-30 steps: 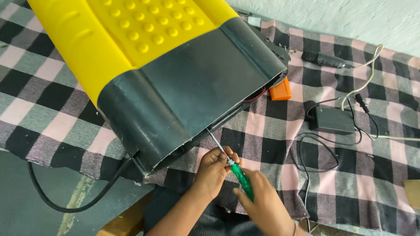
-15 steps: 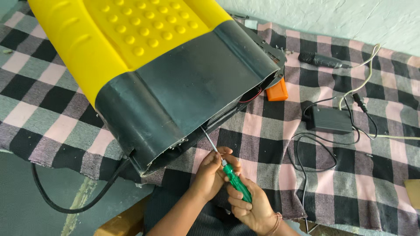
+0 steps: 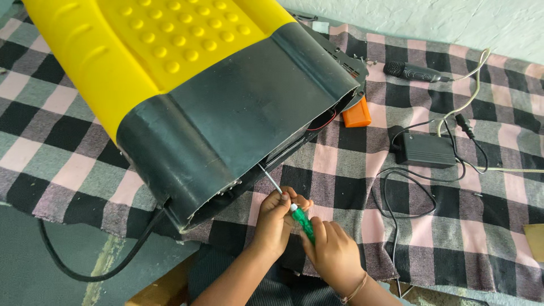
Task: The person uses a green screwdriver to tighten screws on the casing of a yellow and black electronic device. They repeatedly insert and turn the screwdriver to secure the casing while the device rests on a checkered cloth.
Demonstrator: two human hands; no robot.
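A big yellow tank with a black base (image 3: 226, 119) lies on its side on a checked cloth (image 3: 68, 164). A green-handled screwdriver (image 3: 300, 220) points up and left, its metal tip set into the lower edge of the black base. My right hand (image 3: 334, 255) grips the green handle. My left hand (image 3: 277, 218) pinches the shaft just above the handle, close to the base.
An orange block (image 3: 357, 113) sits by the base's right corner. A black power adapter (image 3: 425, 150) with tangled wires, a black microphone (image 3: 411, 72) and a white cable (image 3: 470, 96) lie to the right. A black hose (image 3: 85, 266) hangs off the cloth's near edge.
The screwdriver has stayed at the base's edge while both hands shifted slightly around it; my right hand now sits lower on the handle.
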